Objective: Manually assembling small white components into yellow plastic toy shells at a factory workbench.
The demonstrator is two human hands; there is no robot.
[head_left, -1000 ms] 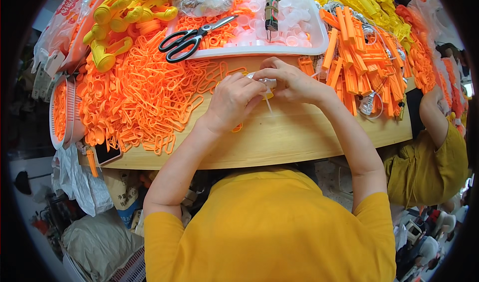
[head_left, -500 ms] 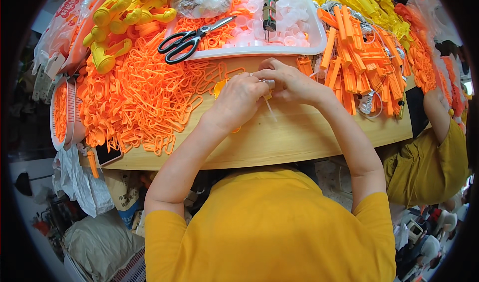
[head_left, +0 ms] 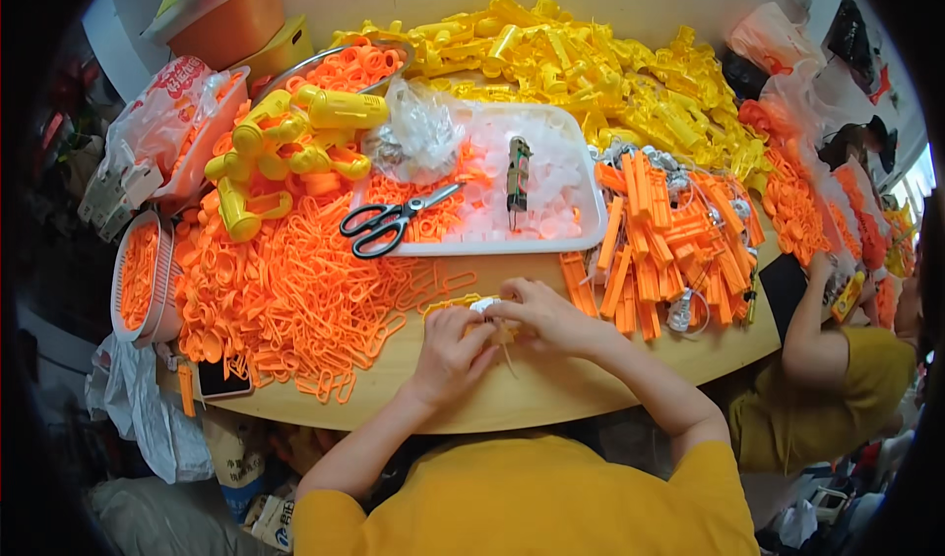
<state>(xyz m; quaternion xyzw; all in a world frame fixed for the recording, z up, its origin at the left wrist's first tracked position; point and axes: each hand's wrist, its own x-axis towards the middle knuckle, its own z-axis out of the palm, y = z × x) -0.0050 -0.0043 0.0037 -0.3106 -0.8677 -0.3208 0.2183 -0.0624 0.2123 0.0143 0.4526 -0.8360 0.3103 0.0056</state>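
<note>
Over the bare wood of the table's near side, both my hands are together on one small yellow plastic shell point(head_left: 448, 303). My left hand point(head_left: 451, 352) is closed round its near side. From the right, my right hand point(head_left: 551, 318) pinches at a white piece point(head_left: 484, 305) set against the shell, its fingertips partly hidden. A thin pale wire point(head_left: 509, 362) hangs down between the hands. Orange clip-like loops point(head_left: 335, 290) lie heaped to the left, and orange bars point(head_left: 635, 246) with wired parts are piled to the right.
Black-handled scissors point(head_left: 399, 223) lie on the edge of a white tray point(head_left: 492, 249) holding translucent caps and a small green-and-black part point(head_left: 518, 187). Yellow shells point(head_left: 591, 84) are heaped behind. A phone point(head_left: 224, 379) lies at the left edge. Another person's arm point(head_left: 817, 330) is at the right.
The view has tilted up, so the table sits lower and more of the far pile shows. Both my hands stay together on the yellow shell; the left has turned somewhat.
</note>
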